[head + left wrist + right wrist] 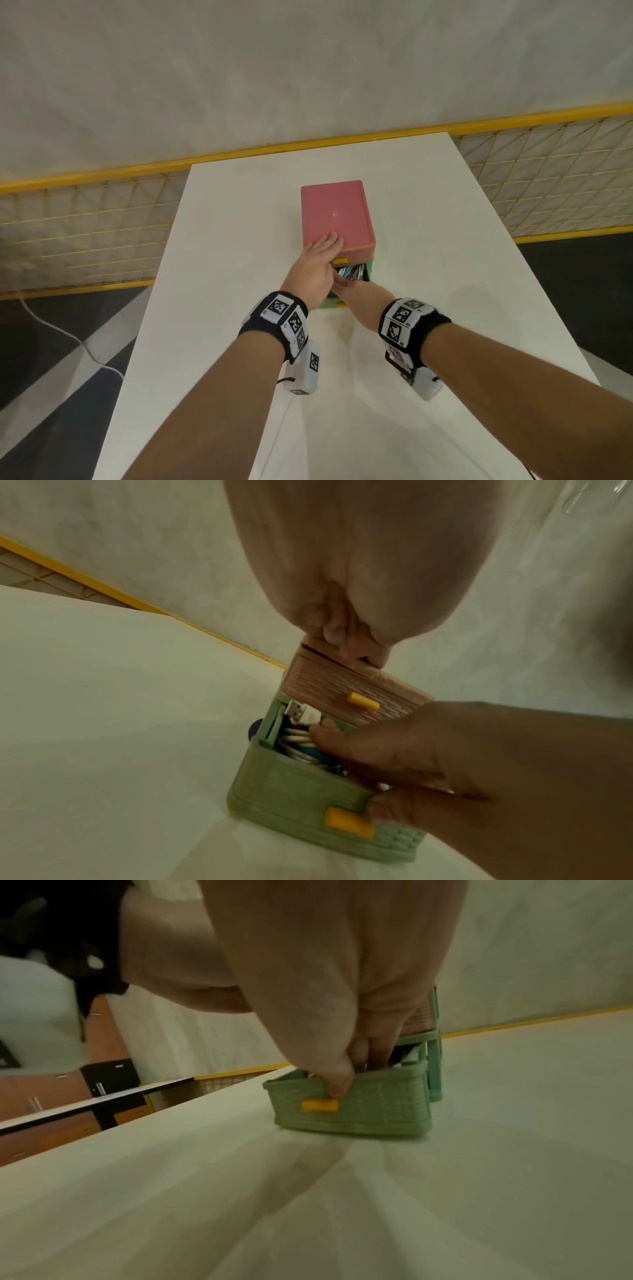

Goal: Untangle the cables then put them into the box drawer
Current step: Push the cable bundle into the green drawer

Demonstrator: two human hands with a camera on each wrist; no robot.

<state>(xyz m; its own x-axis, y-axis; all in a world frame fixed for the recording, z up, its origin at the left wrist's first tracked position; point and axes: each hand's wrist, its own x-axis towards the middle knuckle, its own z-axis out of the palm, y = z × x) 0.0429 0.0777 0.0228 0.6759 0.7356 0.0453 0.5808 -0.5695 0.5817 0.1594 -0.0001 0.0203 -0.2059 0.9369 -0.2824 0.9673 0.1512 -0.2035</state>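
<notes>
A small drawer box with a pink top (335,216) stands mid-table. My left hand (320,255) lies flat on its near-left corner, fingers straight, fingertips (342,642) on the top edge. The green bottom drawer (291,791) with a yellow handle (319,1105) is pulled out. White and blue cables (301,739) lie coiled inside, with a USB plug (296,710) at the back. My right hand (349,291) reaches into the drawer. Its fingers (325,727) press on the cables, and its thumb (339,1088) rests on the drawer's front wall.
The pink upper drawer (342,693) with its yellow handle is closed above the green one. The white table (239,342) stretches towards me. A yellow-framed mesh fence (85,219) runs behind it. A white cord (61,332) lies on the floor at left.
</notes>
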